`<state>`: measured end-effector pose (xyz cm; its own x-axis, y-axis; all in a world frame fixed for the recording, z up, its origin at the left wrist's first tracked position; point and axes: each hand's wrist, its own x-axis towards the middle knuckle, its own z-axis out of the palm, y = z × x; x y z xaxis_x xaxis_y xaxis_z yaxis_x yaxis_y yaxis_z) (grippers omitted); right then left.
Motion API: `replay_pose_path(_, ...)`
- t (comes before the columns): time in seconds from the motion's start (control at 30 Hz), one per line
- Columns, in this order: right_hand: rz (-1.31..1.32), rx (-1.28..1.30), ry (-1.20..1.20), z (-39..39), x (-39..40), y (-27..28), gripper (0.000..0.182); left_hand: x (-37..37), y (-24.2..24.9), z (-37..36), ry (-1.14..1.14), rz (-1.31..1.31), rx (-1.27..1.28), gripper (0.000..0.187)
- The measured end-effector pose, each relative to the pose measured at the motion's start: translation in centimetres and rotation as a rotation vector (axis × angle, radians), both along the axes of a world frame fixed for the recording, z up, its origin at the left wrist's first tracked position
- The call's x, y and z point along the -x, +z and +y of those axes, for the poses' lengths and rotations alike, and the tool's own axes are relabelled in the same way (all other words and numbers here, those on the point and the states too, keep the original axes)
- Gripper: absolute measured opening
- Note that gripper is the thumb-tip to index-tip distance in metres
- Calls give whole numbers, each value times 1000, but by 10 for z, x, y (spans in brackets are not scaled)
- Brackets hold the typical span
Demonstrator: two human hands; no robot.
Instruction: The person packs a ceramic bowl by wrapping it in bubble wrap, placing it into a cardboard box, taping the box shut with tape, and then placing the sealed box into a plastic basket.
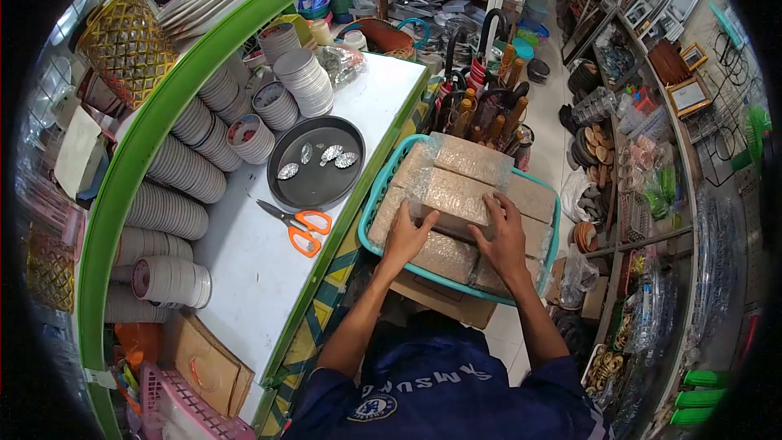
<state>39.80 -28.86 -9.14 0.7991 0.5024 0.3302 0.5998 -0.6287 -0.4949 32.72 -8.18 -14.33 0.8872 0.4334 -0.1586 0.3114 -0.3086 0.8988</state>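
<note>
My left hand (405,235) rests against the left end of a brown bubble-wrapped package (454,194), thumb along its near side. At the package's right end, my right hand (502,235) has its fingers over the top and its thumb on the near side. Between them the two hands hold this package, which looks slightly raised at its near edge. Several similar wrapped packages (475,159) lie packed around it in a teal plastic basket (461,287). Some fingertips of my left hand are hidden behind the wrap.
Left of the basket, a white shelf (244,293) bears orange-handled scissors (299,226), a dark round pan (318,183) with small foil pieces, and stacked white bowls (303,81). Umbrellas (489,41) stand behind the basket. Crowded shelving (643,253) runs along the right.
</note>
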Motion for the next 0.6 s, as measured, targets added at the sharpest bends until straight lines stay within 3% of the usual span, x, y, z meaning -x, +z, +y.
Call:
replay_pose_path(0.17, -48, -24, -9, 2, 5, -5, 73, 6, -6, -1, 28, -47, 26, 90)
replay_pose_path(0.23, -66, -18, -11, 4, 9, 1, 74, 11, -1, -2, 68, -158, 25, 87)
replay_pose_path(0.5, -109, 4, -45, 12, 13, 3, 74, 23, 5, 0, 70, -176, 17, 80)
replay_pose_path(0.6, -14, -65, -21, 11, 3, -2, 72, 21, 0, -2, 58, -188, -31, 75)
